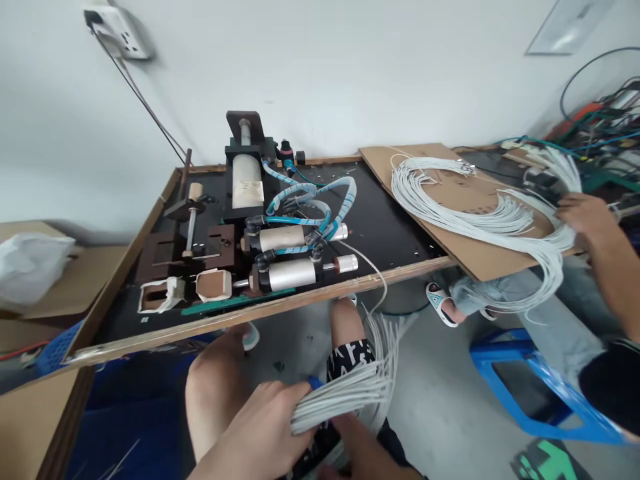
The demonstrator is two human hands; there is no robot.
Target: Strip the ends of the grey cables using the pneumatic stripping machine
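My left hand (265,427) is wrapped round a thick bundle of white cables (345,393) above my lap. The cut ends of the bundle point left, just past my fingers. Its far part droops over my knee and spreads into loose strands. Below the bundle, in shadow, is my right hand (357,443). Its fingers are mostly hidden by the cables and the lower frame edge, so its grip does not show. In front of me, on the black bench (385,227), stands a pneumatic clamping fixture with cylinders (293,273) and padded jaws (214,285).
Blue air hoses (345,200) loop over the fixture. At right, a coil of white cables (440,210) lies on a cardboard sheet (480,257). A co-worker's hand (583,213) touches cables there. A blue stool (525,393) stands at lower right; a cardboard box (95,273) is at left.
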